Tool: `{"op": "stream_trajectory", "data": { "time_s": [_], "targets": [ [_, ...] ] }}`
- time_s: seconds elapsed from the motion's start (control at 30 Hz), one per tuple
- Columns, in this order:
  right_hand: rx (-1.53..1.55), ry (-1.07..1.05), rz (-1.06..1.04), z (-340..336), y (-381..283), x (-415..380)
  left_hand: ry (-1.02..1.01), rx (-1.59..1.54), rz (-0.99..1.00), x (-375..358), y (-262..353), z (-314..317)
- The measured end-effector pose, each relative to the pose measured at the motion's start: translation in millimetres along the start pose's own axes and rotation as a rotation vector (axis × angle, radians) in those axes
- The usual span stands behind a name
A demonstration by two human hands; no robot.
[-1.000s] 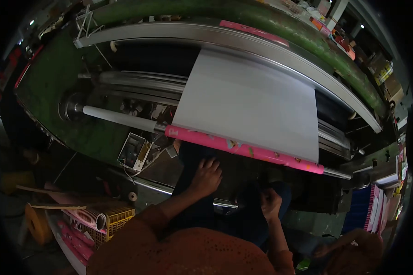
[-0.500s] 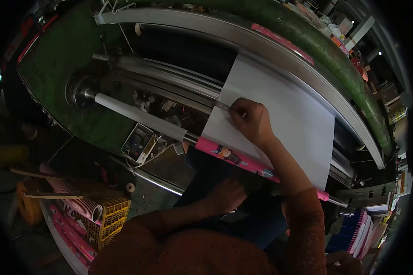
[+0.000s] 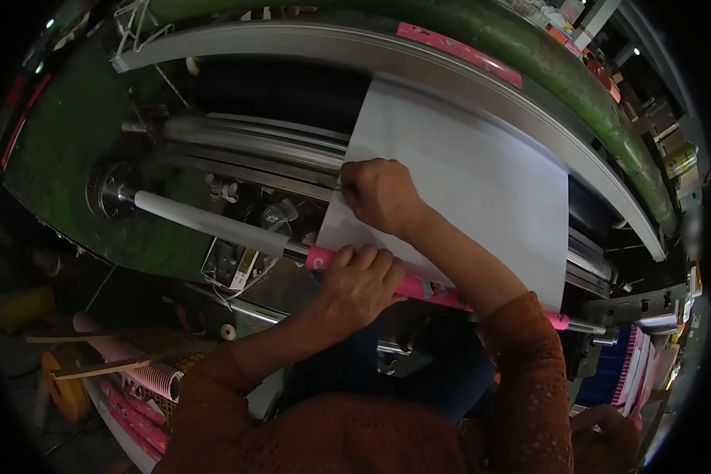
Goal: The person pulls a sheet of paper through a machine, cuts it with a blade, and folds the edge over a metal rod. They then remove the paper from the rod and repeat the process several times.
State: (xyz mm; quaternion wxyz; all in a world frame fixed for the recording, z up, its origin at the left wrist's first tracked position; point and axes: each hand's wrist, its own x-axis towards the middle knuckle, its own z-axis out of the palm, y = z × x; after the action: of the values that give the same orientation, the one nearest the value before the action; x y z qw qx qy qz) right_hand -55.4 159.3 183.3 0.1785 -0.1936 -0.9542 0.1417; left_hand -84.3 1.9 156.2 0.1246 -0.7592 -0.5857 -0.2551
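My left hand lies over the left end of a pink printed roll, fingers curled round it. A wide white sheet runs from the rollers behind down to this roll. At the sheet's left edge, my right hand is closed, knuckles up, just above the left one. Whatever its fingers pinch is hidden. The pink roll sits on a metal shaft, with a bare pale tube further left in line with it.
Metal rollers and a curved silver beam lie behind the sheet. A pink printed strip rests on the beam. A small box of odds and ends stands left of my hands. Pink rolls lie at lower left.
My left hand has come up from near my lap onto the pink roll. My right hand has shifted left to the sheet's edge; the thin strip seen in it earlier is now hidden.
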Motion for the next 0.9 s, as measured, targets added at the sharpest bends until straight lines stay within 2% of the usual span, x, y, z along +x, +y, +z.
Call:
{"op": "stream_trajectory", "data": {
  "time_s": [0.2,0.3,0.37,0.43,0.5,0.57,0.6,0.67,0.7,0.73,0.8,0.83,0.9],
  "targets": [
    [-0.11,-0.093,-0.199,4.7,-0.3,10.8,-0.133,0.062,-0.002,3.0,0.9,-2.6],
    [-0.171,-0.132,-0.23,14.9,-5.9,21.8,-0.166,0.114,0.009,3.6,1.6,-3.9],
    [-0.193,-0.095,-0.2,6.5,6.5,3.5,-0.168,0.134,0.025,3.8,1.9,-4.2],
    [-0.198,-0.139,-0.231,-18.8,22.2,-23.4,-0.214,0.135,-0.043,3.5,2.6,-4.7],
    [-0.161,-0.045,-0.266,-47.9,57.6,-70.0,-0.194,0.132,-0.016,4.1,1.9,-4.8],
    [-0.265,-0.169,-0.148,-88.0,90.8,-123.3,-0.18,0.13,0.007,2.0,0.2,-2.9],
    [-0.234,-0.14,-0.126,-105.5,117.0,-156.5,-0.171,0.151,0.019,0.8,-1.2,-1.5],
    [-0.393,-0.249,0.042,-151.5,161.2,-225.3,-0.158,0.174,0.04,-0.3,-4.8,0.3],
    [-0.437,-0.359,0.275,-185.1,169.6,-253.9,-0.141,0.17,0.056,-0.8,-6.0,0.6],
    [-0.57,-0.516,0.409,-212.4,188.3,-283.2,-0.124,0.164,0.074,-1.6,-6.1,0.2],
    [-0.845,-0.311,0.52,-253.0,199.8,-340.2,-0.145,0.151,0.108,1.6,-5.3,-0.6],
    [-0.854,-0.301,0.532,-265.6,183.1,-346.1,-0.167,0.136,0.123,6.6,-1.7,1.4],
    [-0.372,0.482,0.46,-269.1,132.3,-364.5,-0.222,0.148,0.139,23.0,23.9,13.7]
  ]
}}
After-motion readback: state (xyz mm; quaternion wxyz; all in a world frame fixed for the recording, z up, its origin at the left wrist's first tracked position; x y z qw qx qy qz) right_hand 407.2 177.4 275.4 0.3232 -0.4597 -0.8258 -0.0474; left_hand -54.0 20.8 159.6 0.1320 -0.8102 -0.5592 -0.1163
